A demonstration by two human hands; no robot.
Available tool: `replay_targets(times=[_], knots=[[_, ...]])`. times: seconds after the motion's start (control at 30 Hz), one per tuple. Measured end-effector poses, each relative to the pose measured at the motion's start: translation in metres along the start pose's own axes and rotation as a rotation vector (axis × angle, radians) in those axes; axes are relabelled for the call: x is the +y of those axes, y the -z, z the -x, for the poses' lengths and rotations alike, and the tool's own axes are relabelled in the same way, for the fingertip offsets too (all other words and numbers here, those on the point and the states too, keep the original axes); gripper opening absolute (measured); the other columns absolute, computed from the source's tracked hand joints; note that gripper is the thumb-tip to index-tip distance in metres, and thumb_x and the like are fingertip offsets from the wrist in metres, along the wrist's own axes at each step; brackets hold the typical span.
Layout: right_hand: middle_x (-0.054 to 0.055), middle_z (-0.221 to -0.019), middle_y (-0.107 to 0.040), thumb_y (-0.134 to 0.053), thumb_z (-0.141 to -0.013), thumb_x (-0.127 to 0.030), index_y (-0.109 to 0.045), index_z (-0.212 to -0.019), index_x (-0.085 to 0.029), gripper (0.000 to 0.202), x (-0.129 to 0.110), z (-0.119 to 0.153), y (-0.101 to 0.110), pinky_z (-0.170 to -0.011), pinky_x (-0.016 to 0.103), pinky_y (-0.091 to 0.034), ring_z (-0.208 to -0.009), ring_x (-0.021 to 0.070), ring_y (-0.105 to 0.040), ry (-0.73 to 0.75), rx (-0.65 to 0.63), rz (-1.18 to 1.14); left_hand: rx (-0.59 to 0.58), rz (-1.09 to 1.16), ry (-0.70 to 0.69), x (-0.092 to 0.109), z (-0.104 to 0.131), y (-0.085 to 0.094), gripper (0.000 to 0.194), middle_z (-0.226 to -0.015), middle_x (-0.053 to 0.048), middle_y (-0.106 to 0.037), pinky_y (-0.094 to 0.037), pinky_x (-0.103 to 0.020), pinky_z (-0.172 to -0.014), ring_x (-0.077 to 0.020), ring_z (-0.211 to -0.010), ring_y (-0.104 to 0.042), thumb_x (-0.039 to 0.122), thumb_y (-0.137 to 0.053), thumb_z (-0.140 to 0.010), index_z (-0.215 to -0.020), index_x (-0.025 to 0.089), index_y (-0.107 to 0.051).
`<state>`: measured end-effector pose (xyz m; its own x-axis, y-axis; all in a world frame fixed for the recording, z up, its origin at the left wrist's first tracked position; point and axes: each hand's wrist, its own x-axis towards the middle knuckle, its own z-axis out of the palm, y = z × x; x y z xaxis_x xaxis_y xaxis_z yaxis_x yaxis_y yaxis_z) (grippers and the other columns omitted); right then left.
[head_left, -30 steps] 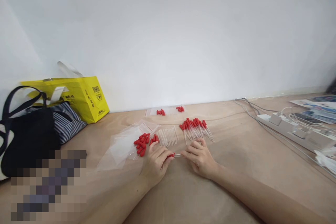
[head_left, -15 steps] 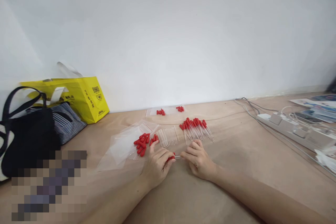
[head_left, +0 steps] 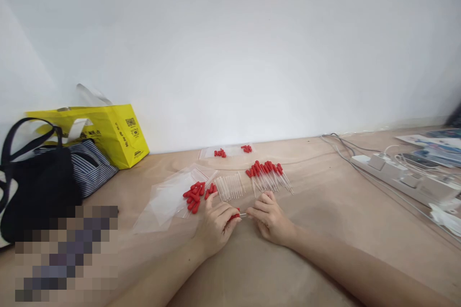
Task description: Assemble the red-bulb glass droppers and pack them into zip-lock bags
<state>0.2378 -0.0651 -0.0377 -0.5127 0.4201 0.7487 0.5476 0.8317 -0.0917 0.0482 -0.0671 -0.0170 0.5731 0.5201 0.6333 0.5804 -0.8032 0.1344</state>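
Note:
My left hand (head_left: 218, 223) is closed round a red rubber dropper bulb (head_left: 234, 216), which shows between thumb and fingers. From the bulb a thin clear dropper tube (head_left: 243, 215) runs across to my right hand (head_left: 270, 218), whose fingers pinch its other end. Beyond the hands lies a row of loose clear tubes (head_left: 230, 187). To its right are several droppers (head_left: 268, 172) with red bulbs on their tubes. A pile of loose red bulbs (head_left: 194, 194) sits left of the row, on clear zip bags (head_left: 162, 204).
Near the wall lies another clear bag (head_left: 207, 153) with small red bulbs (head_left: 220, 153) on it. At left stand a yellow bag (head_left: 133, 146), a striped pouch (head_left: 93, 168) and a black bag (head_left: 39, 192). A power strip (head_left: 418, 184) with cables and papers (head_left: 435, 146) occupy the right.
The view has shifted very slightly. Both hands keep the same hold on the bulb and the tube, with hardly any visible movement.

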Motion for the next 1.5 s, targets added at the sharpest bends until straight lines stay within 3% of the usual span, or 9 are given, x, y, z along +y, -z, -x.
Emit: replay_targets(times=[0.8,1.1,1.17,1.3,1.4,1.5], knots=[[0.003,-0.063,-0.051,-0.036,-0.084,-0.014,-0.059,-0.083,-0.014,0.023,0.001,0.000,0.000,-0.065,0.029,-0.028,-0.068,0.0143,-0.036,-0.022,-0.049,-0.027,-0.018,0.027,0.029,0.000,-0.001,-0.001,0.017,-0.070,0.003,-0.063,-0.017,-0.045,-0.095,-0.0126,-0.065,-0.056,0.024,-0.043,-0.085,-0.074,0.020,-0.055],[0.002,-0.070,-0.056,-0.046,-0.081,-0.022,-0.061,-0.083,-0.020,0.015,0.002,-0.001,0.007,-0.067,0.031,-0.022,-0.072,0.0148,-0.040,-0.105,-0.163,0.112,-0.048,-0.023,0.134,-0.008,0.000,0.001,0.010,-0.079,0.002,-0.064,-0.018,-0.044,-0.095,-0.0171,-0.082,-0.056,0.028,-0.048,-0.083,-0.084,0.024,-0.057],[0.002,-0.071,-0.058,-0.047,-0.080,-0.022,-0.062,-0.081,-0.021,0.015,0.006,-0.001,0.007,-0.066,0.031,-0.021,-0.072,0.0147,-0.042,-0.195,-0.157,0.145,-0.026,-0.066,0.165,-0.013,0.002,0.001,0.017,-0.089,-0.001,-0.062,-0.021,-0.044,-0.093,-0.0201,-0.089,-0.053,0.031,-0.051,-0.081,-0.095,0.023,-0.054],[0.002,-0.072,-0.061,-0.044,-0.080,-0.022,-0.063,-0.079,-0.021,0.019,0.019,-0.007,0.005,-0.066,0.030,-0.022,-0.074,0.0154,-0.047,-0.527,-0.109,0.236,0.000,-0.135,0.219,-0.023,0.005,0.001,0.038,-0.098,-0.006,-0.059,-0.027,-0.044,-0.088,-0.0249,-0.094,-0.050,0.036,-0.058,-0.074,-0.107,0.021,-0.048],[0.003,-0.070,-0.063,-0.042,-0.081,-0.025,-0.064,-0.074,-0.022,0.023,0.028,-0.019,0.000,-0.068,0.031,-0.023,-0.076,0.0182,-0.050,-0.747,-0.135,0.300,-0.053,-0.142,0.213,-0.024,0.005,0.003,0.033,-0.095,-0.005,-0.059,-0.028,-0.045,-0.087,-0.0250,-0.093,-0.050,0.034,-0.062,-0.070,-0.100,0.022,-0.052],[0.005,-0.069,-0.064,-0.039,-0.082,-0.029,-0.064,-0.074,-0.021,0.027,0.034,-0.031,-0.010,-0.070,0.033,-0.023,-0.078,0.0209,-0.052,-0.875,-0.168,0.366,-0.085,-0.141,0.194,-0.022,0.005,0.004,0.022,-0.092,-0.003,-0.060,-0.027,-0.046,-0.087,-0.0239,-0.091,-0.051,0.032,-0.062,-0.071,-0.090,0.023,-0.057]])
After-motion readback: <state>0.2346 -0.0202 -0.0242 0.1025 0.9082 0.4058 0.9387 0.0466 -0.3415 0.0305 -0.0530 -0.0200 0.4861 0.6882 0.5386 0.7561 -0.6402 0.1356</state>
